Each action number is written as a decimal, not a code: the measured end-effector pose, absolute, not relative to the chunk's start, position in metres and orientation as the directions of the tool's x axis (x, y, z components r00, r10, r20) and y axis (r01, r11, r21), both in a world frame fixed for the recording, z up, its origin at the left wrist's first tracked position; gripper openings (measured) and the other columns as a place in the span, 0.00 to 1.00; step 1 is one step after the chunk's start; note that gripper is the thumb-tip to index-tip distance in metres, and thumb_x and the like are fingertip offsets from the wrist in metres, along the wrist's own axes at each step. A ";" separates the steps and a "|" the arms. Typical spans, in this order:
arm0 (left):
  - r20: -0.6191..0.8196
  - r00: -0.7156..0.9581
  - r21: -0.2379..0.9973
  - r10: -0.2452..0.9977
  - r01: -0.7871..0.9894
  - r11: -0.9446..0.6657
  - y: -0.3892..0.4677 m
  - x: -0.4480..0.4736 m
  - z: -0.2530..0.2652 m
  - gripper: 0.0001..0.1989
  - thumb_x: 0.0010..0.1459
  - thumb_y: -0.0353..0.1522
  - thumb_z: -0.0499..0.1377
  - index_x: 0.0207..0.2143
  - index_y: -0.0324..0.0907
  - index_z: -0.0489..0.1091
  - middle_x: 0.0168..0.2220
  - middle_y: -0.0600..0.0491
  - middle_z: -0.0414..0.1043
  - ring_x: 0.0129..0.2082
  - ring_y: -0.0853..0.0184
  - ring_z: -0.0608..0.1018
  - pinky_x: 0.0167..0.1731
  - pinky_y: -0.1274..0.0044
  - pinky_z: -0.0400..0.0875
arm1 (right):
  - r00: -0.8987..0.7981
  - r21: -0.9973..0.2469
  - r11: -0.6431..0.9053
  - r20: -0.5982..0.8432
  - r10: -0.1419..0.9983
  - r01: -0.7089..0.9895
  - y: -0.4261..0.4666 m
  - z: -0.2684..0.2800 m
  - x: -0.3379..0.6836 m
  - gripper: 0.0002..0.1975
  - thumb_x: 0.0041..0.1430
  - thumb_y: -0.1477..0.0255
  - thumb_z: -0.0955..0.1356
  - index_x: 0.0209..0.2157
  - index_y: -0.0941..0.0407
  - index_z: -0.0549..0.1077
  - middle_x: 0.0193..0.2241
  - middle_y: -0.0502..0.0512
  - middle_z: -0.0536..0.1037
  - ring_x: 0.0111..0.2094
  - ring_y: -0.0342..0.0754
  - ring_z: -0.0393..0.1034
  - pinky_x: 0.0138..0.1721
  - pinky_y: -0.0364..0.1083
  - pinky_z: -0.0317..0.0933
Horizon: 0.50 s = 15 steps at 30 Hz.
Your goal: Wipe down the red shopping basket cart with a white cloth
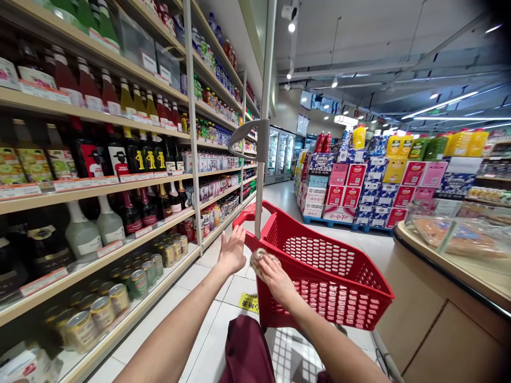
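You stand in a supermarket aisle, shelves of bottles (120, 159) and cans (131, 282) on your left, stacked drink cartons (351, 191) ahead. A red shopping basket (319, 276) sits on its cart right in front of you. Your left hand (231, 250) is open, fingers spread, at the basket's near rim. Your right hand (275, 276) closes around a small crumpled cloth (258, 258), pressed against the rim.

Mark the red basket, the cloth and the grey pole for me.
red basket (351, 276), head view, on its right rim.
cloth (258, 257), head view, on the wad under the right hand's fingers.
grey pole (261, 175), head view, on the shaft above the basket.
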<state>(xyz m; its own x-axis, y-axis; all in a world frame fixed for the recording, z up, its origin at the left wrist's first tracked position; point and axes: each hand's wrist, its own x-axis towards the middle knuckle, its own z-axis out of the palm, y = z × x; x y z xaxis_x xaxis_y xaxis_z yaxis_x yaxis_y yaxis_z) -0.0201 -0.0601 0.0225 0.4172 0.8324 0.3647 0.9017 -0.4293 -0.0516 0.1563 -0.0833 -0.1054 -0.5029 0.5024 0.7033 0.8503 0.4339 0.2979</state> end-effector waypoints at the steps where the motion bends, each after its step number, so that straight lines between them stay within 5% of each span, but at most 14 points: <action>1: 0.365 0.412 -0.051 0.835 0.904 -0.424 -0.060 -0.020 0.022 0.40 0.43 0.28 0.50 0.60 0.36 0.41 0.63 0.46 0.37 0.62 0.60 0.38 0.57 0.56 0.31 | -0.516 0.302 0.445 0.683 0.517 0.843 -0.085 -0.111 0.156 0.19 0.57 0.78 0.59 0.50 0.56 0.66 0.52 0.57 0.67 0.56 0.50 0.54 0.54 0.54 0.55; 7: 0.372 0.413 -0.044 0.831 0.902 -0.429 -0.058 -0.017 0.024 0.40 0.42 0.28 0.51 0.60 0.36 0.41 0.63 0.46 0.37 0.62 0.60 0.40 0.57 0.55 0.32 | -0.499 0.313 0.418 0.723 0.477 0.853 -0.077 -0.078 0.154 0.20 0.57 0.78 0.59 0.52 0.58 0.64 0.55 0.59 0.62 0.59 0.53 0.49 0.56 0.56 0.51; 12: 0.386 0.426 -0.081 0.819 0.899 -0.429 -0.067 -0.017 0.016 0.40 0.41 0.27 0.50 0.59 0.34 0.42 0.63 0.46 0.36 0.62 0.61 0.41 0.58 0.57 0.34 | -0.545 0.330 0.452 0.661 0.516 0.829 -0.090 -0.117 0.165 0.15 0.56 0.78 0.61 0.43 0.57 0.72 0.50 0.56 0.69 0.53 0.51 0.59 0.52 0.52 0.58; 15: 0.427 0.423 -0.094 0.799 0.900 -0.426 -0.074 -0.014 0.000 0.40 0.41 0.26 0.50 0.60 0.35 0.42 0.63 0.47 0.37 0.62 0.61 0.40 0.58 0.59 0.34 | -0.490 0.286 0.424 0.696 0.524 0.859 -0.099 -0.122 0.175 0.17 0.56 0.79 0.59 0.46 0.57 0.70 0.50 0.57 0.69 0.54 0.50 0.57 0.53 0.53 0.57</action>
